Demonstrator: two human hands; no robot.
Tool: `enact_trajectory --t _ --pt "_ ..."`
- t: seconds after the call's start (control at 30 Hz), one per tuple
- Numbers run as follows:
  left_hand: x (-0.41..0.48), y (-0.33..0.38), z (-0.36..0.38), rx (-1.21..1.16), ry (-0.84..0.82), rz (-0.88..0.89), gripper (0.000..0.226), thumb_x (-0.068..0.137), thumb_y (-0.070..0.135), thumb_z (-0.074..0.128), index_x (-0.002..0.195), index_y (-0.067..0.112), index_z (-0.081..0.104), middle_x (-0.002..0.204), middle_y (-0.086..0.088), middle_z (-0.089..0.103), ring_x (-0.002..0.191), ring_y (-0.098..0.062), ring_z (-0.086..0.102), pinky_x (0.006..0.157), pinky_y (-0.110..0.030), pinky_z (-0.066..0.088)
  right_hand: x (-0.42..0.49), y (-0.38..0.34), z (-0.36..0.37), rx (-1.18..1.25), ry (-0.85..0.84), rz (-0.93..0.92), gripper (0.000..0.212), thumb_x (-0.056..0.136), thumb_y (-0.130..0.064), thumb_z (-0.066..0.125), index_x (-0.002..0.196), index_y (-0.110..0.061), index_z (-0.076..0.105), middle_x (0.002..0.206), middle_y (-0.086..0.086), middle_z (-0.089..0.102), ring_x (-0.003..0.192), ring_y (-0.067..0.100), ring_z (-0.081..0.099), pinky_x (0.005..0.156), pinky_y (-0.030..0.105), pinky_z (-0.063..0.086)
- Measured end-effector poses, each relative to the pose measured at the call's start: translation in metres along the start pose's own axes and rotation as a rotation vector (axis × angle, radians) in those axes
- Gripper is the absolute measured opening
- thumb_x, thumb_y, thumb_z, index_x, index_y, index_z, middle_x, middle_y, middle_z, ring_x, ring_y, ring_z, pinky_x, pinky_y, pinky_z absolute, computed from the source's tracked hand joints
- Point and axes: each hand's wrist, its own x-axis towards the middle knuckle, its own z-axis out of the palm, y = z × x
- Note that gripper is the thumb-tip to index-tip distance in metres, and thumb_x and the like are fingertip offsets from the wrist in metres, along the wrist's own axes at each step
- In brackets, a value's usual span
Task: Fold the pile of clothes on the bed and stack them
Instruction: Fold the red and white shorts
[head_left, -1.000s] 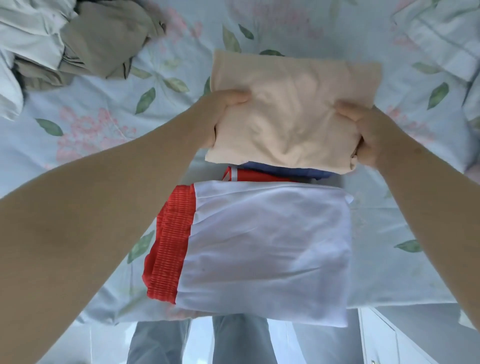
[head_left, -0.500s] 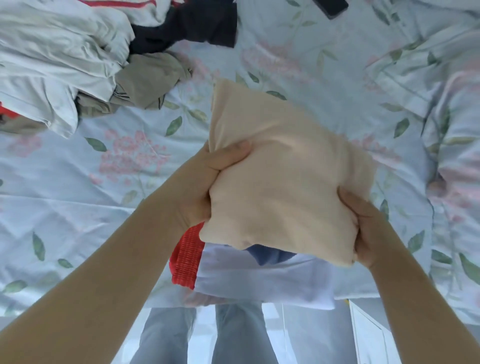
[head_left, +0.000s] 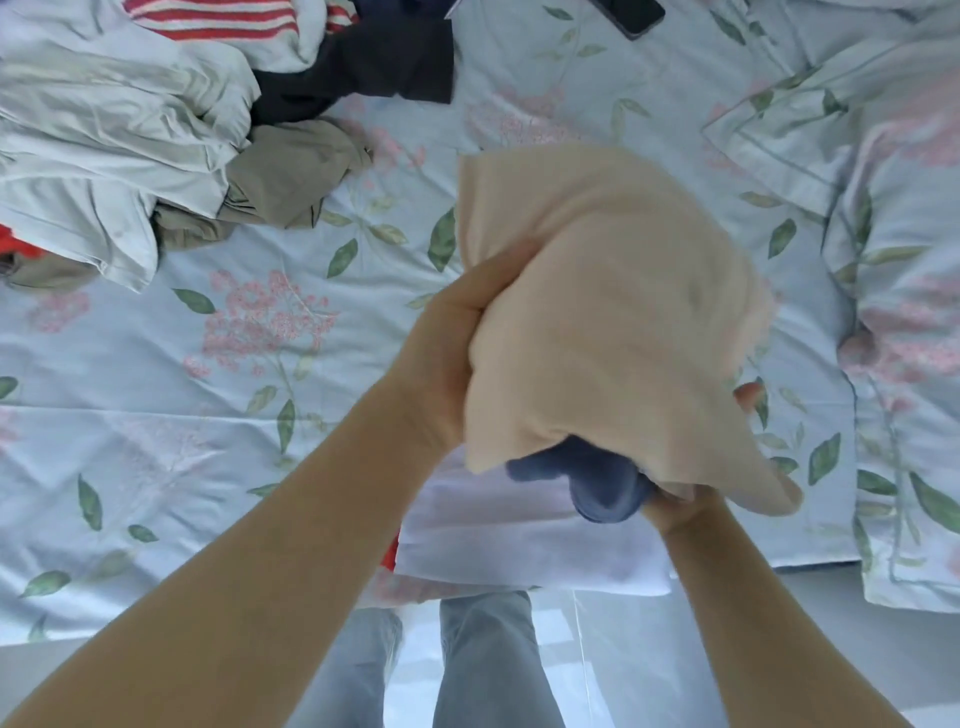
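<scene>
A folded peach garment is lifted above the bed, tilted, with a folded blue garment showing under its near edge. My left hand grips the bundle's left side. My right hand holds it from below at the near right, mostly hidden by cloth. Beneath them a folded white garment with a red waistband lies at the bed's near edge. The unfolded pile of white, khaki, dark and red-striped clothes sits at the far left.
The floral bedsheet covers the bed. A matching pillow lies at the right. A dark phone rests at the far edge. My legs and the floor show below the bed's edge.
Both hands have raised the peach and blue bundle higher and tilted it. The view has swung up toward the pile, and the white garment is now mostly covered by my arms.
</scene>
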Motion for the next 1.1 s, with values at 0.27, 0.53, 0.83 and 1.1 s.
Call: enact_trajectory --t 0.27,0.53,0.83,1.1 --pt "-0.019 -0.044 -0.118 0.36 0.46 -0.084 0.088 0.056 0.04 0.086 0.132 0.022 0.048 0.117 -0.005 0.067 0.104 -0.026 0.066 0.088 -0.044 0.053 -0.028 -0.019 0.072 -0.595 0.436 0.259 0.062 0.056 0.0 0.072 0.111 -0.025 0.058 0.101 0.004 0.07 0.081 0.017 0.069 0.059 0.026 0.055" --pt "-0.002 -0.105 -0.163 0.915 0.772 -0.214 0.07 0.078 0.028 0.075 0.135 0.021 0.036 0.115 0.002 0.053 0.11 -0.027 0.053 0.094 -0.044 0.046 -0.03 0.053 0.031 -0.932 0.797 0.6 0.064 0.062 -0.038 0.079 0.116 -0.024 0.047 0.108 0.002 0.062 0.096 0.029 0.061 0.085 0.05 0.053" --pt "0.002 -0.106 -0.176 0.961 1.089 -0.427 0.119 0.059 0.055 0.081 0.147 0.022 0.01 0.146 -0.011 0.027 0.134 -0.035 0.028 0.109 -0.052 0.029 -0.025 0.056 0.017 -1.146 0.993 0.555 0.105 0.065 -0.045 0.082 0.146 -0.023 0.019 0.147 0.005 0.028 0.129 0.034 0.036 0.104 0.048 0.036" --pt "-0.004 -0.068 -0.153 0.642 0.822 -0.485 0.071 0.045 0.038 0.089 0.106 0.016 0.059 0.1 -0.007 0.067 0.089 -0.028 0.063 0.084 -0.042 0.051 -0.01 0.029 0.036 -0.856 0.805 0.546 0.072 0.047 -0.034 0.087 0.108 -0.009 0.058 0.1 0.011 0.069 0.088 0.032 0.066 0.08 0.043 0.055"
